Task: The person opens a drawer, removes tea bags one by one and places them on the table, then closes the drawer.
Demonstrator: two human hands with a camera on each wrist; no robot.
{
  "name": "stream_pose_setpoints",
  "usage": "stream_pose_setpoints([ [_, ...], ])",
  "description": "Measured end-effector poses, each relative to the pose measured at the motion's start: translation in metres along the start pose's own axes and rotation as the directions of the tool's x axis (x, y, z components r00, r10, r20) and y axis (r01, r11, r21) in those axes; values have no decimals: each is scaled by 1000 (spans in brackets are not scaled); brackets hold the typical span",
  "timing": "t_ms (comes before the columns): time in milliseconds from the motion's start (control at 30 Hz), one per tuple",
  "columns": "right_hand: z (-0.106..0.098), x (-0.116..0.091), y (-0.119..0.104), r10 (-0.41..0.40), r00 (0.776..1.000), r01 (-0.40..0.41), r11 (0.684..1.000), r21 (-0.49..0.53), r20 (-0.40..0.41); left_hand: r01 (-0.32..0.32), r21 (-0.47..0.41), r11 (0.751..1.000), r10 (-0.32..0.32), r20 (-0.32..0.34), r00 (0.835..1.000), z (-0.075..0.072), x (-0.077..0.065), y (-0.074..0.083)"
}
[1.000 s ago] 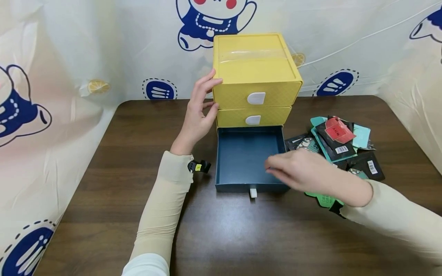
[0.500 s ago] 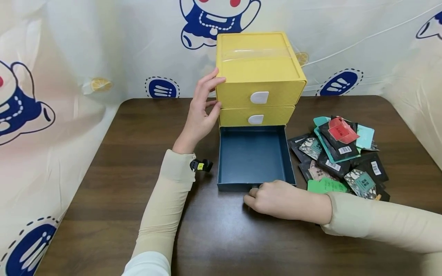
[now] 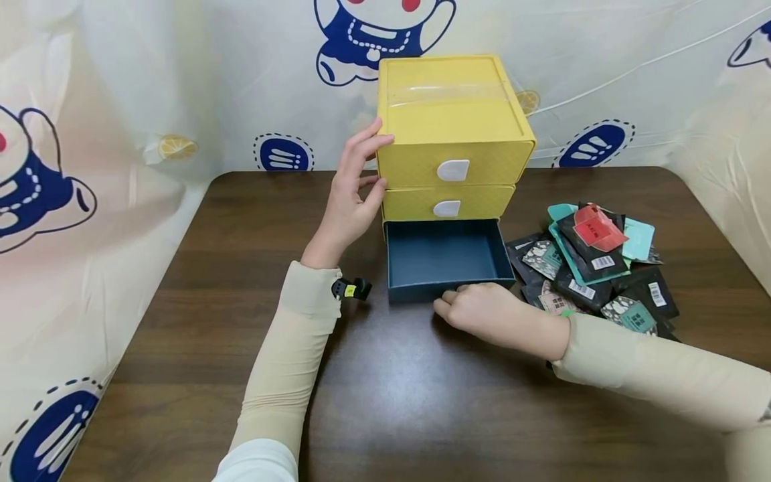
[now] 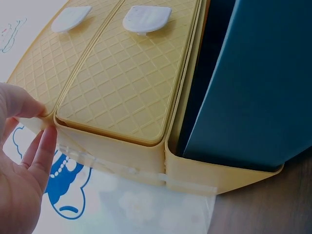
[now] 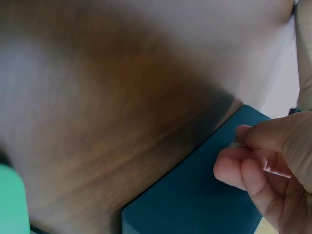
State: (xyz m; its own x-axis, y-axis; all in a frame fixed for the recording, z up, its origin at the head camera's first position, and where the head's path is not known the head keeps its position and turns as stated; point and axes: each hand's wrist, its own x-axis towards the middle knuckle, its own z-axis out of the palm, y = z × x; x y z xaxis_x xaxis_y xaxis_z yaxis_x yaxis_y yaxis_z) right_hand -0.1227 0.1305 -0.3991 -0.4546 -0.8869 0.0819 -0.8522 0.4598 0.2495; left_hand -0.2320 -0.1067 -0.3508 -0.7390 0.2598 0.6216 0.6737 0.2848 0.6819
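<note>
A yellow drawer unit [image 3: 442, 120] stands at the back of the table, its two upper drawers closed. From its bottom, a dark blue drawer [image 3: 446, 251] sticks out partway with nothing visible in it. My left hand [image 3: 349, 194] rests against the unit's left side near the front corner, fingers mostly straight; the left wrist view shows fingertips touching the yellow edge [image 4: 48, 117]. At the drawer's front, my right hand [image 3: 484, 311] has curled fingers. In the right wrist view, thumb and finger pinch the small pale pull tab [image 5: 235, 145], mostly hidden.
Right of the drawer lies a heap of flat packets [image 3: 593, 264], black, teal and green, with a red one [image 3: 599, 227] on top. The brown table [image 3: 385, 408] extends in front. A patterned white curtain [image 3: 241, 67] hangs behind.
My right hand went from above the drawer down to its front tab. The drawer has since slid partway back into the unit. My left hand stayed on the unit's side.
</note>
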Motion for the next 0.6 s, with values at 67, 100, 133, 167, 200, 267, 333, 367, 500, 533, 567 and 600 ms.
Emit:
stream_pose_setpoints([
  [67,2,3,4,17,1000,-17,1000,9,5,1,3,1000,-1,0,1000,0,0,0],
  [100,3,5,6,23,1000,-23,1000,13,5,1,4,1000,-1,0,1000,0,1,0],
  [133,3,7,8,30,1000,-30,999,18,3,1,4,1000,-1,-1,1000,0,1,0],
  [167,4,9,10,36,999,-36,999,22,0,2,5,1000,-2,-1,1000,0,1,0],
  [200,5,11,13,43,999,-43,999,26,-1,3,10,1000,-3,-2,1000,0,2,0],
  [267,6,16,19,58,998,-58,998,40,1,5,12,1000,-5,-2,1000,-1,3,0],
  [333,8,23,25,78,997,-79,995,59,8,7,12,1000,-7,-2,1000,-1,3,0],
  [367,9,26,29,90,996,-91,993,70,15,7,13,1000,-7,-2,1000,-1,3,0],
  [500,14,39,41,146,988,-150,983,107,49,5,6,1000,-5,-2,1000,-1,1,0],
  [533,15,41,43,160,986,-165,980,111,56,5,5,1000,-5,-3,1000,0,1,0],
  [567,16,44,46,171,983,-178,977,117,63,5,3,1000,-5,-4,1000,0,0,0],
  [600,17,46,49,181,981,-188,975,120,69,6,4,1000,-6,-4,1000,0,0,0],
])
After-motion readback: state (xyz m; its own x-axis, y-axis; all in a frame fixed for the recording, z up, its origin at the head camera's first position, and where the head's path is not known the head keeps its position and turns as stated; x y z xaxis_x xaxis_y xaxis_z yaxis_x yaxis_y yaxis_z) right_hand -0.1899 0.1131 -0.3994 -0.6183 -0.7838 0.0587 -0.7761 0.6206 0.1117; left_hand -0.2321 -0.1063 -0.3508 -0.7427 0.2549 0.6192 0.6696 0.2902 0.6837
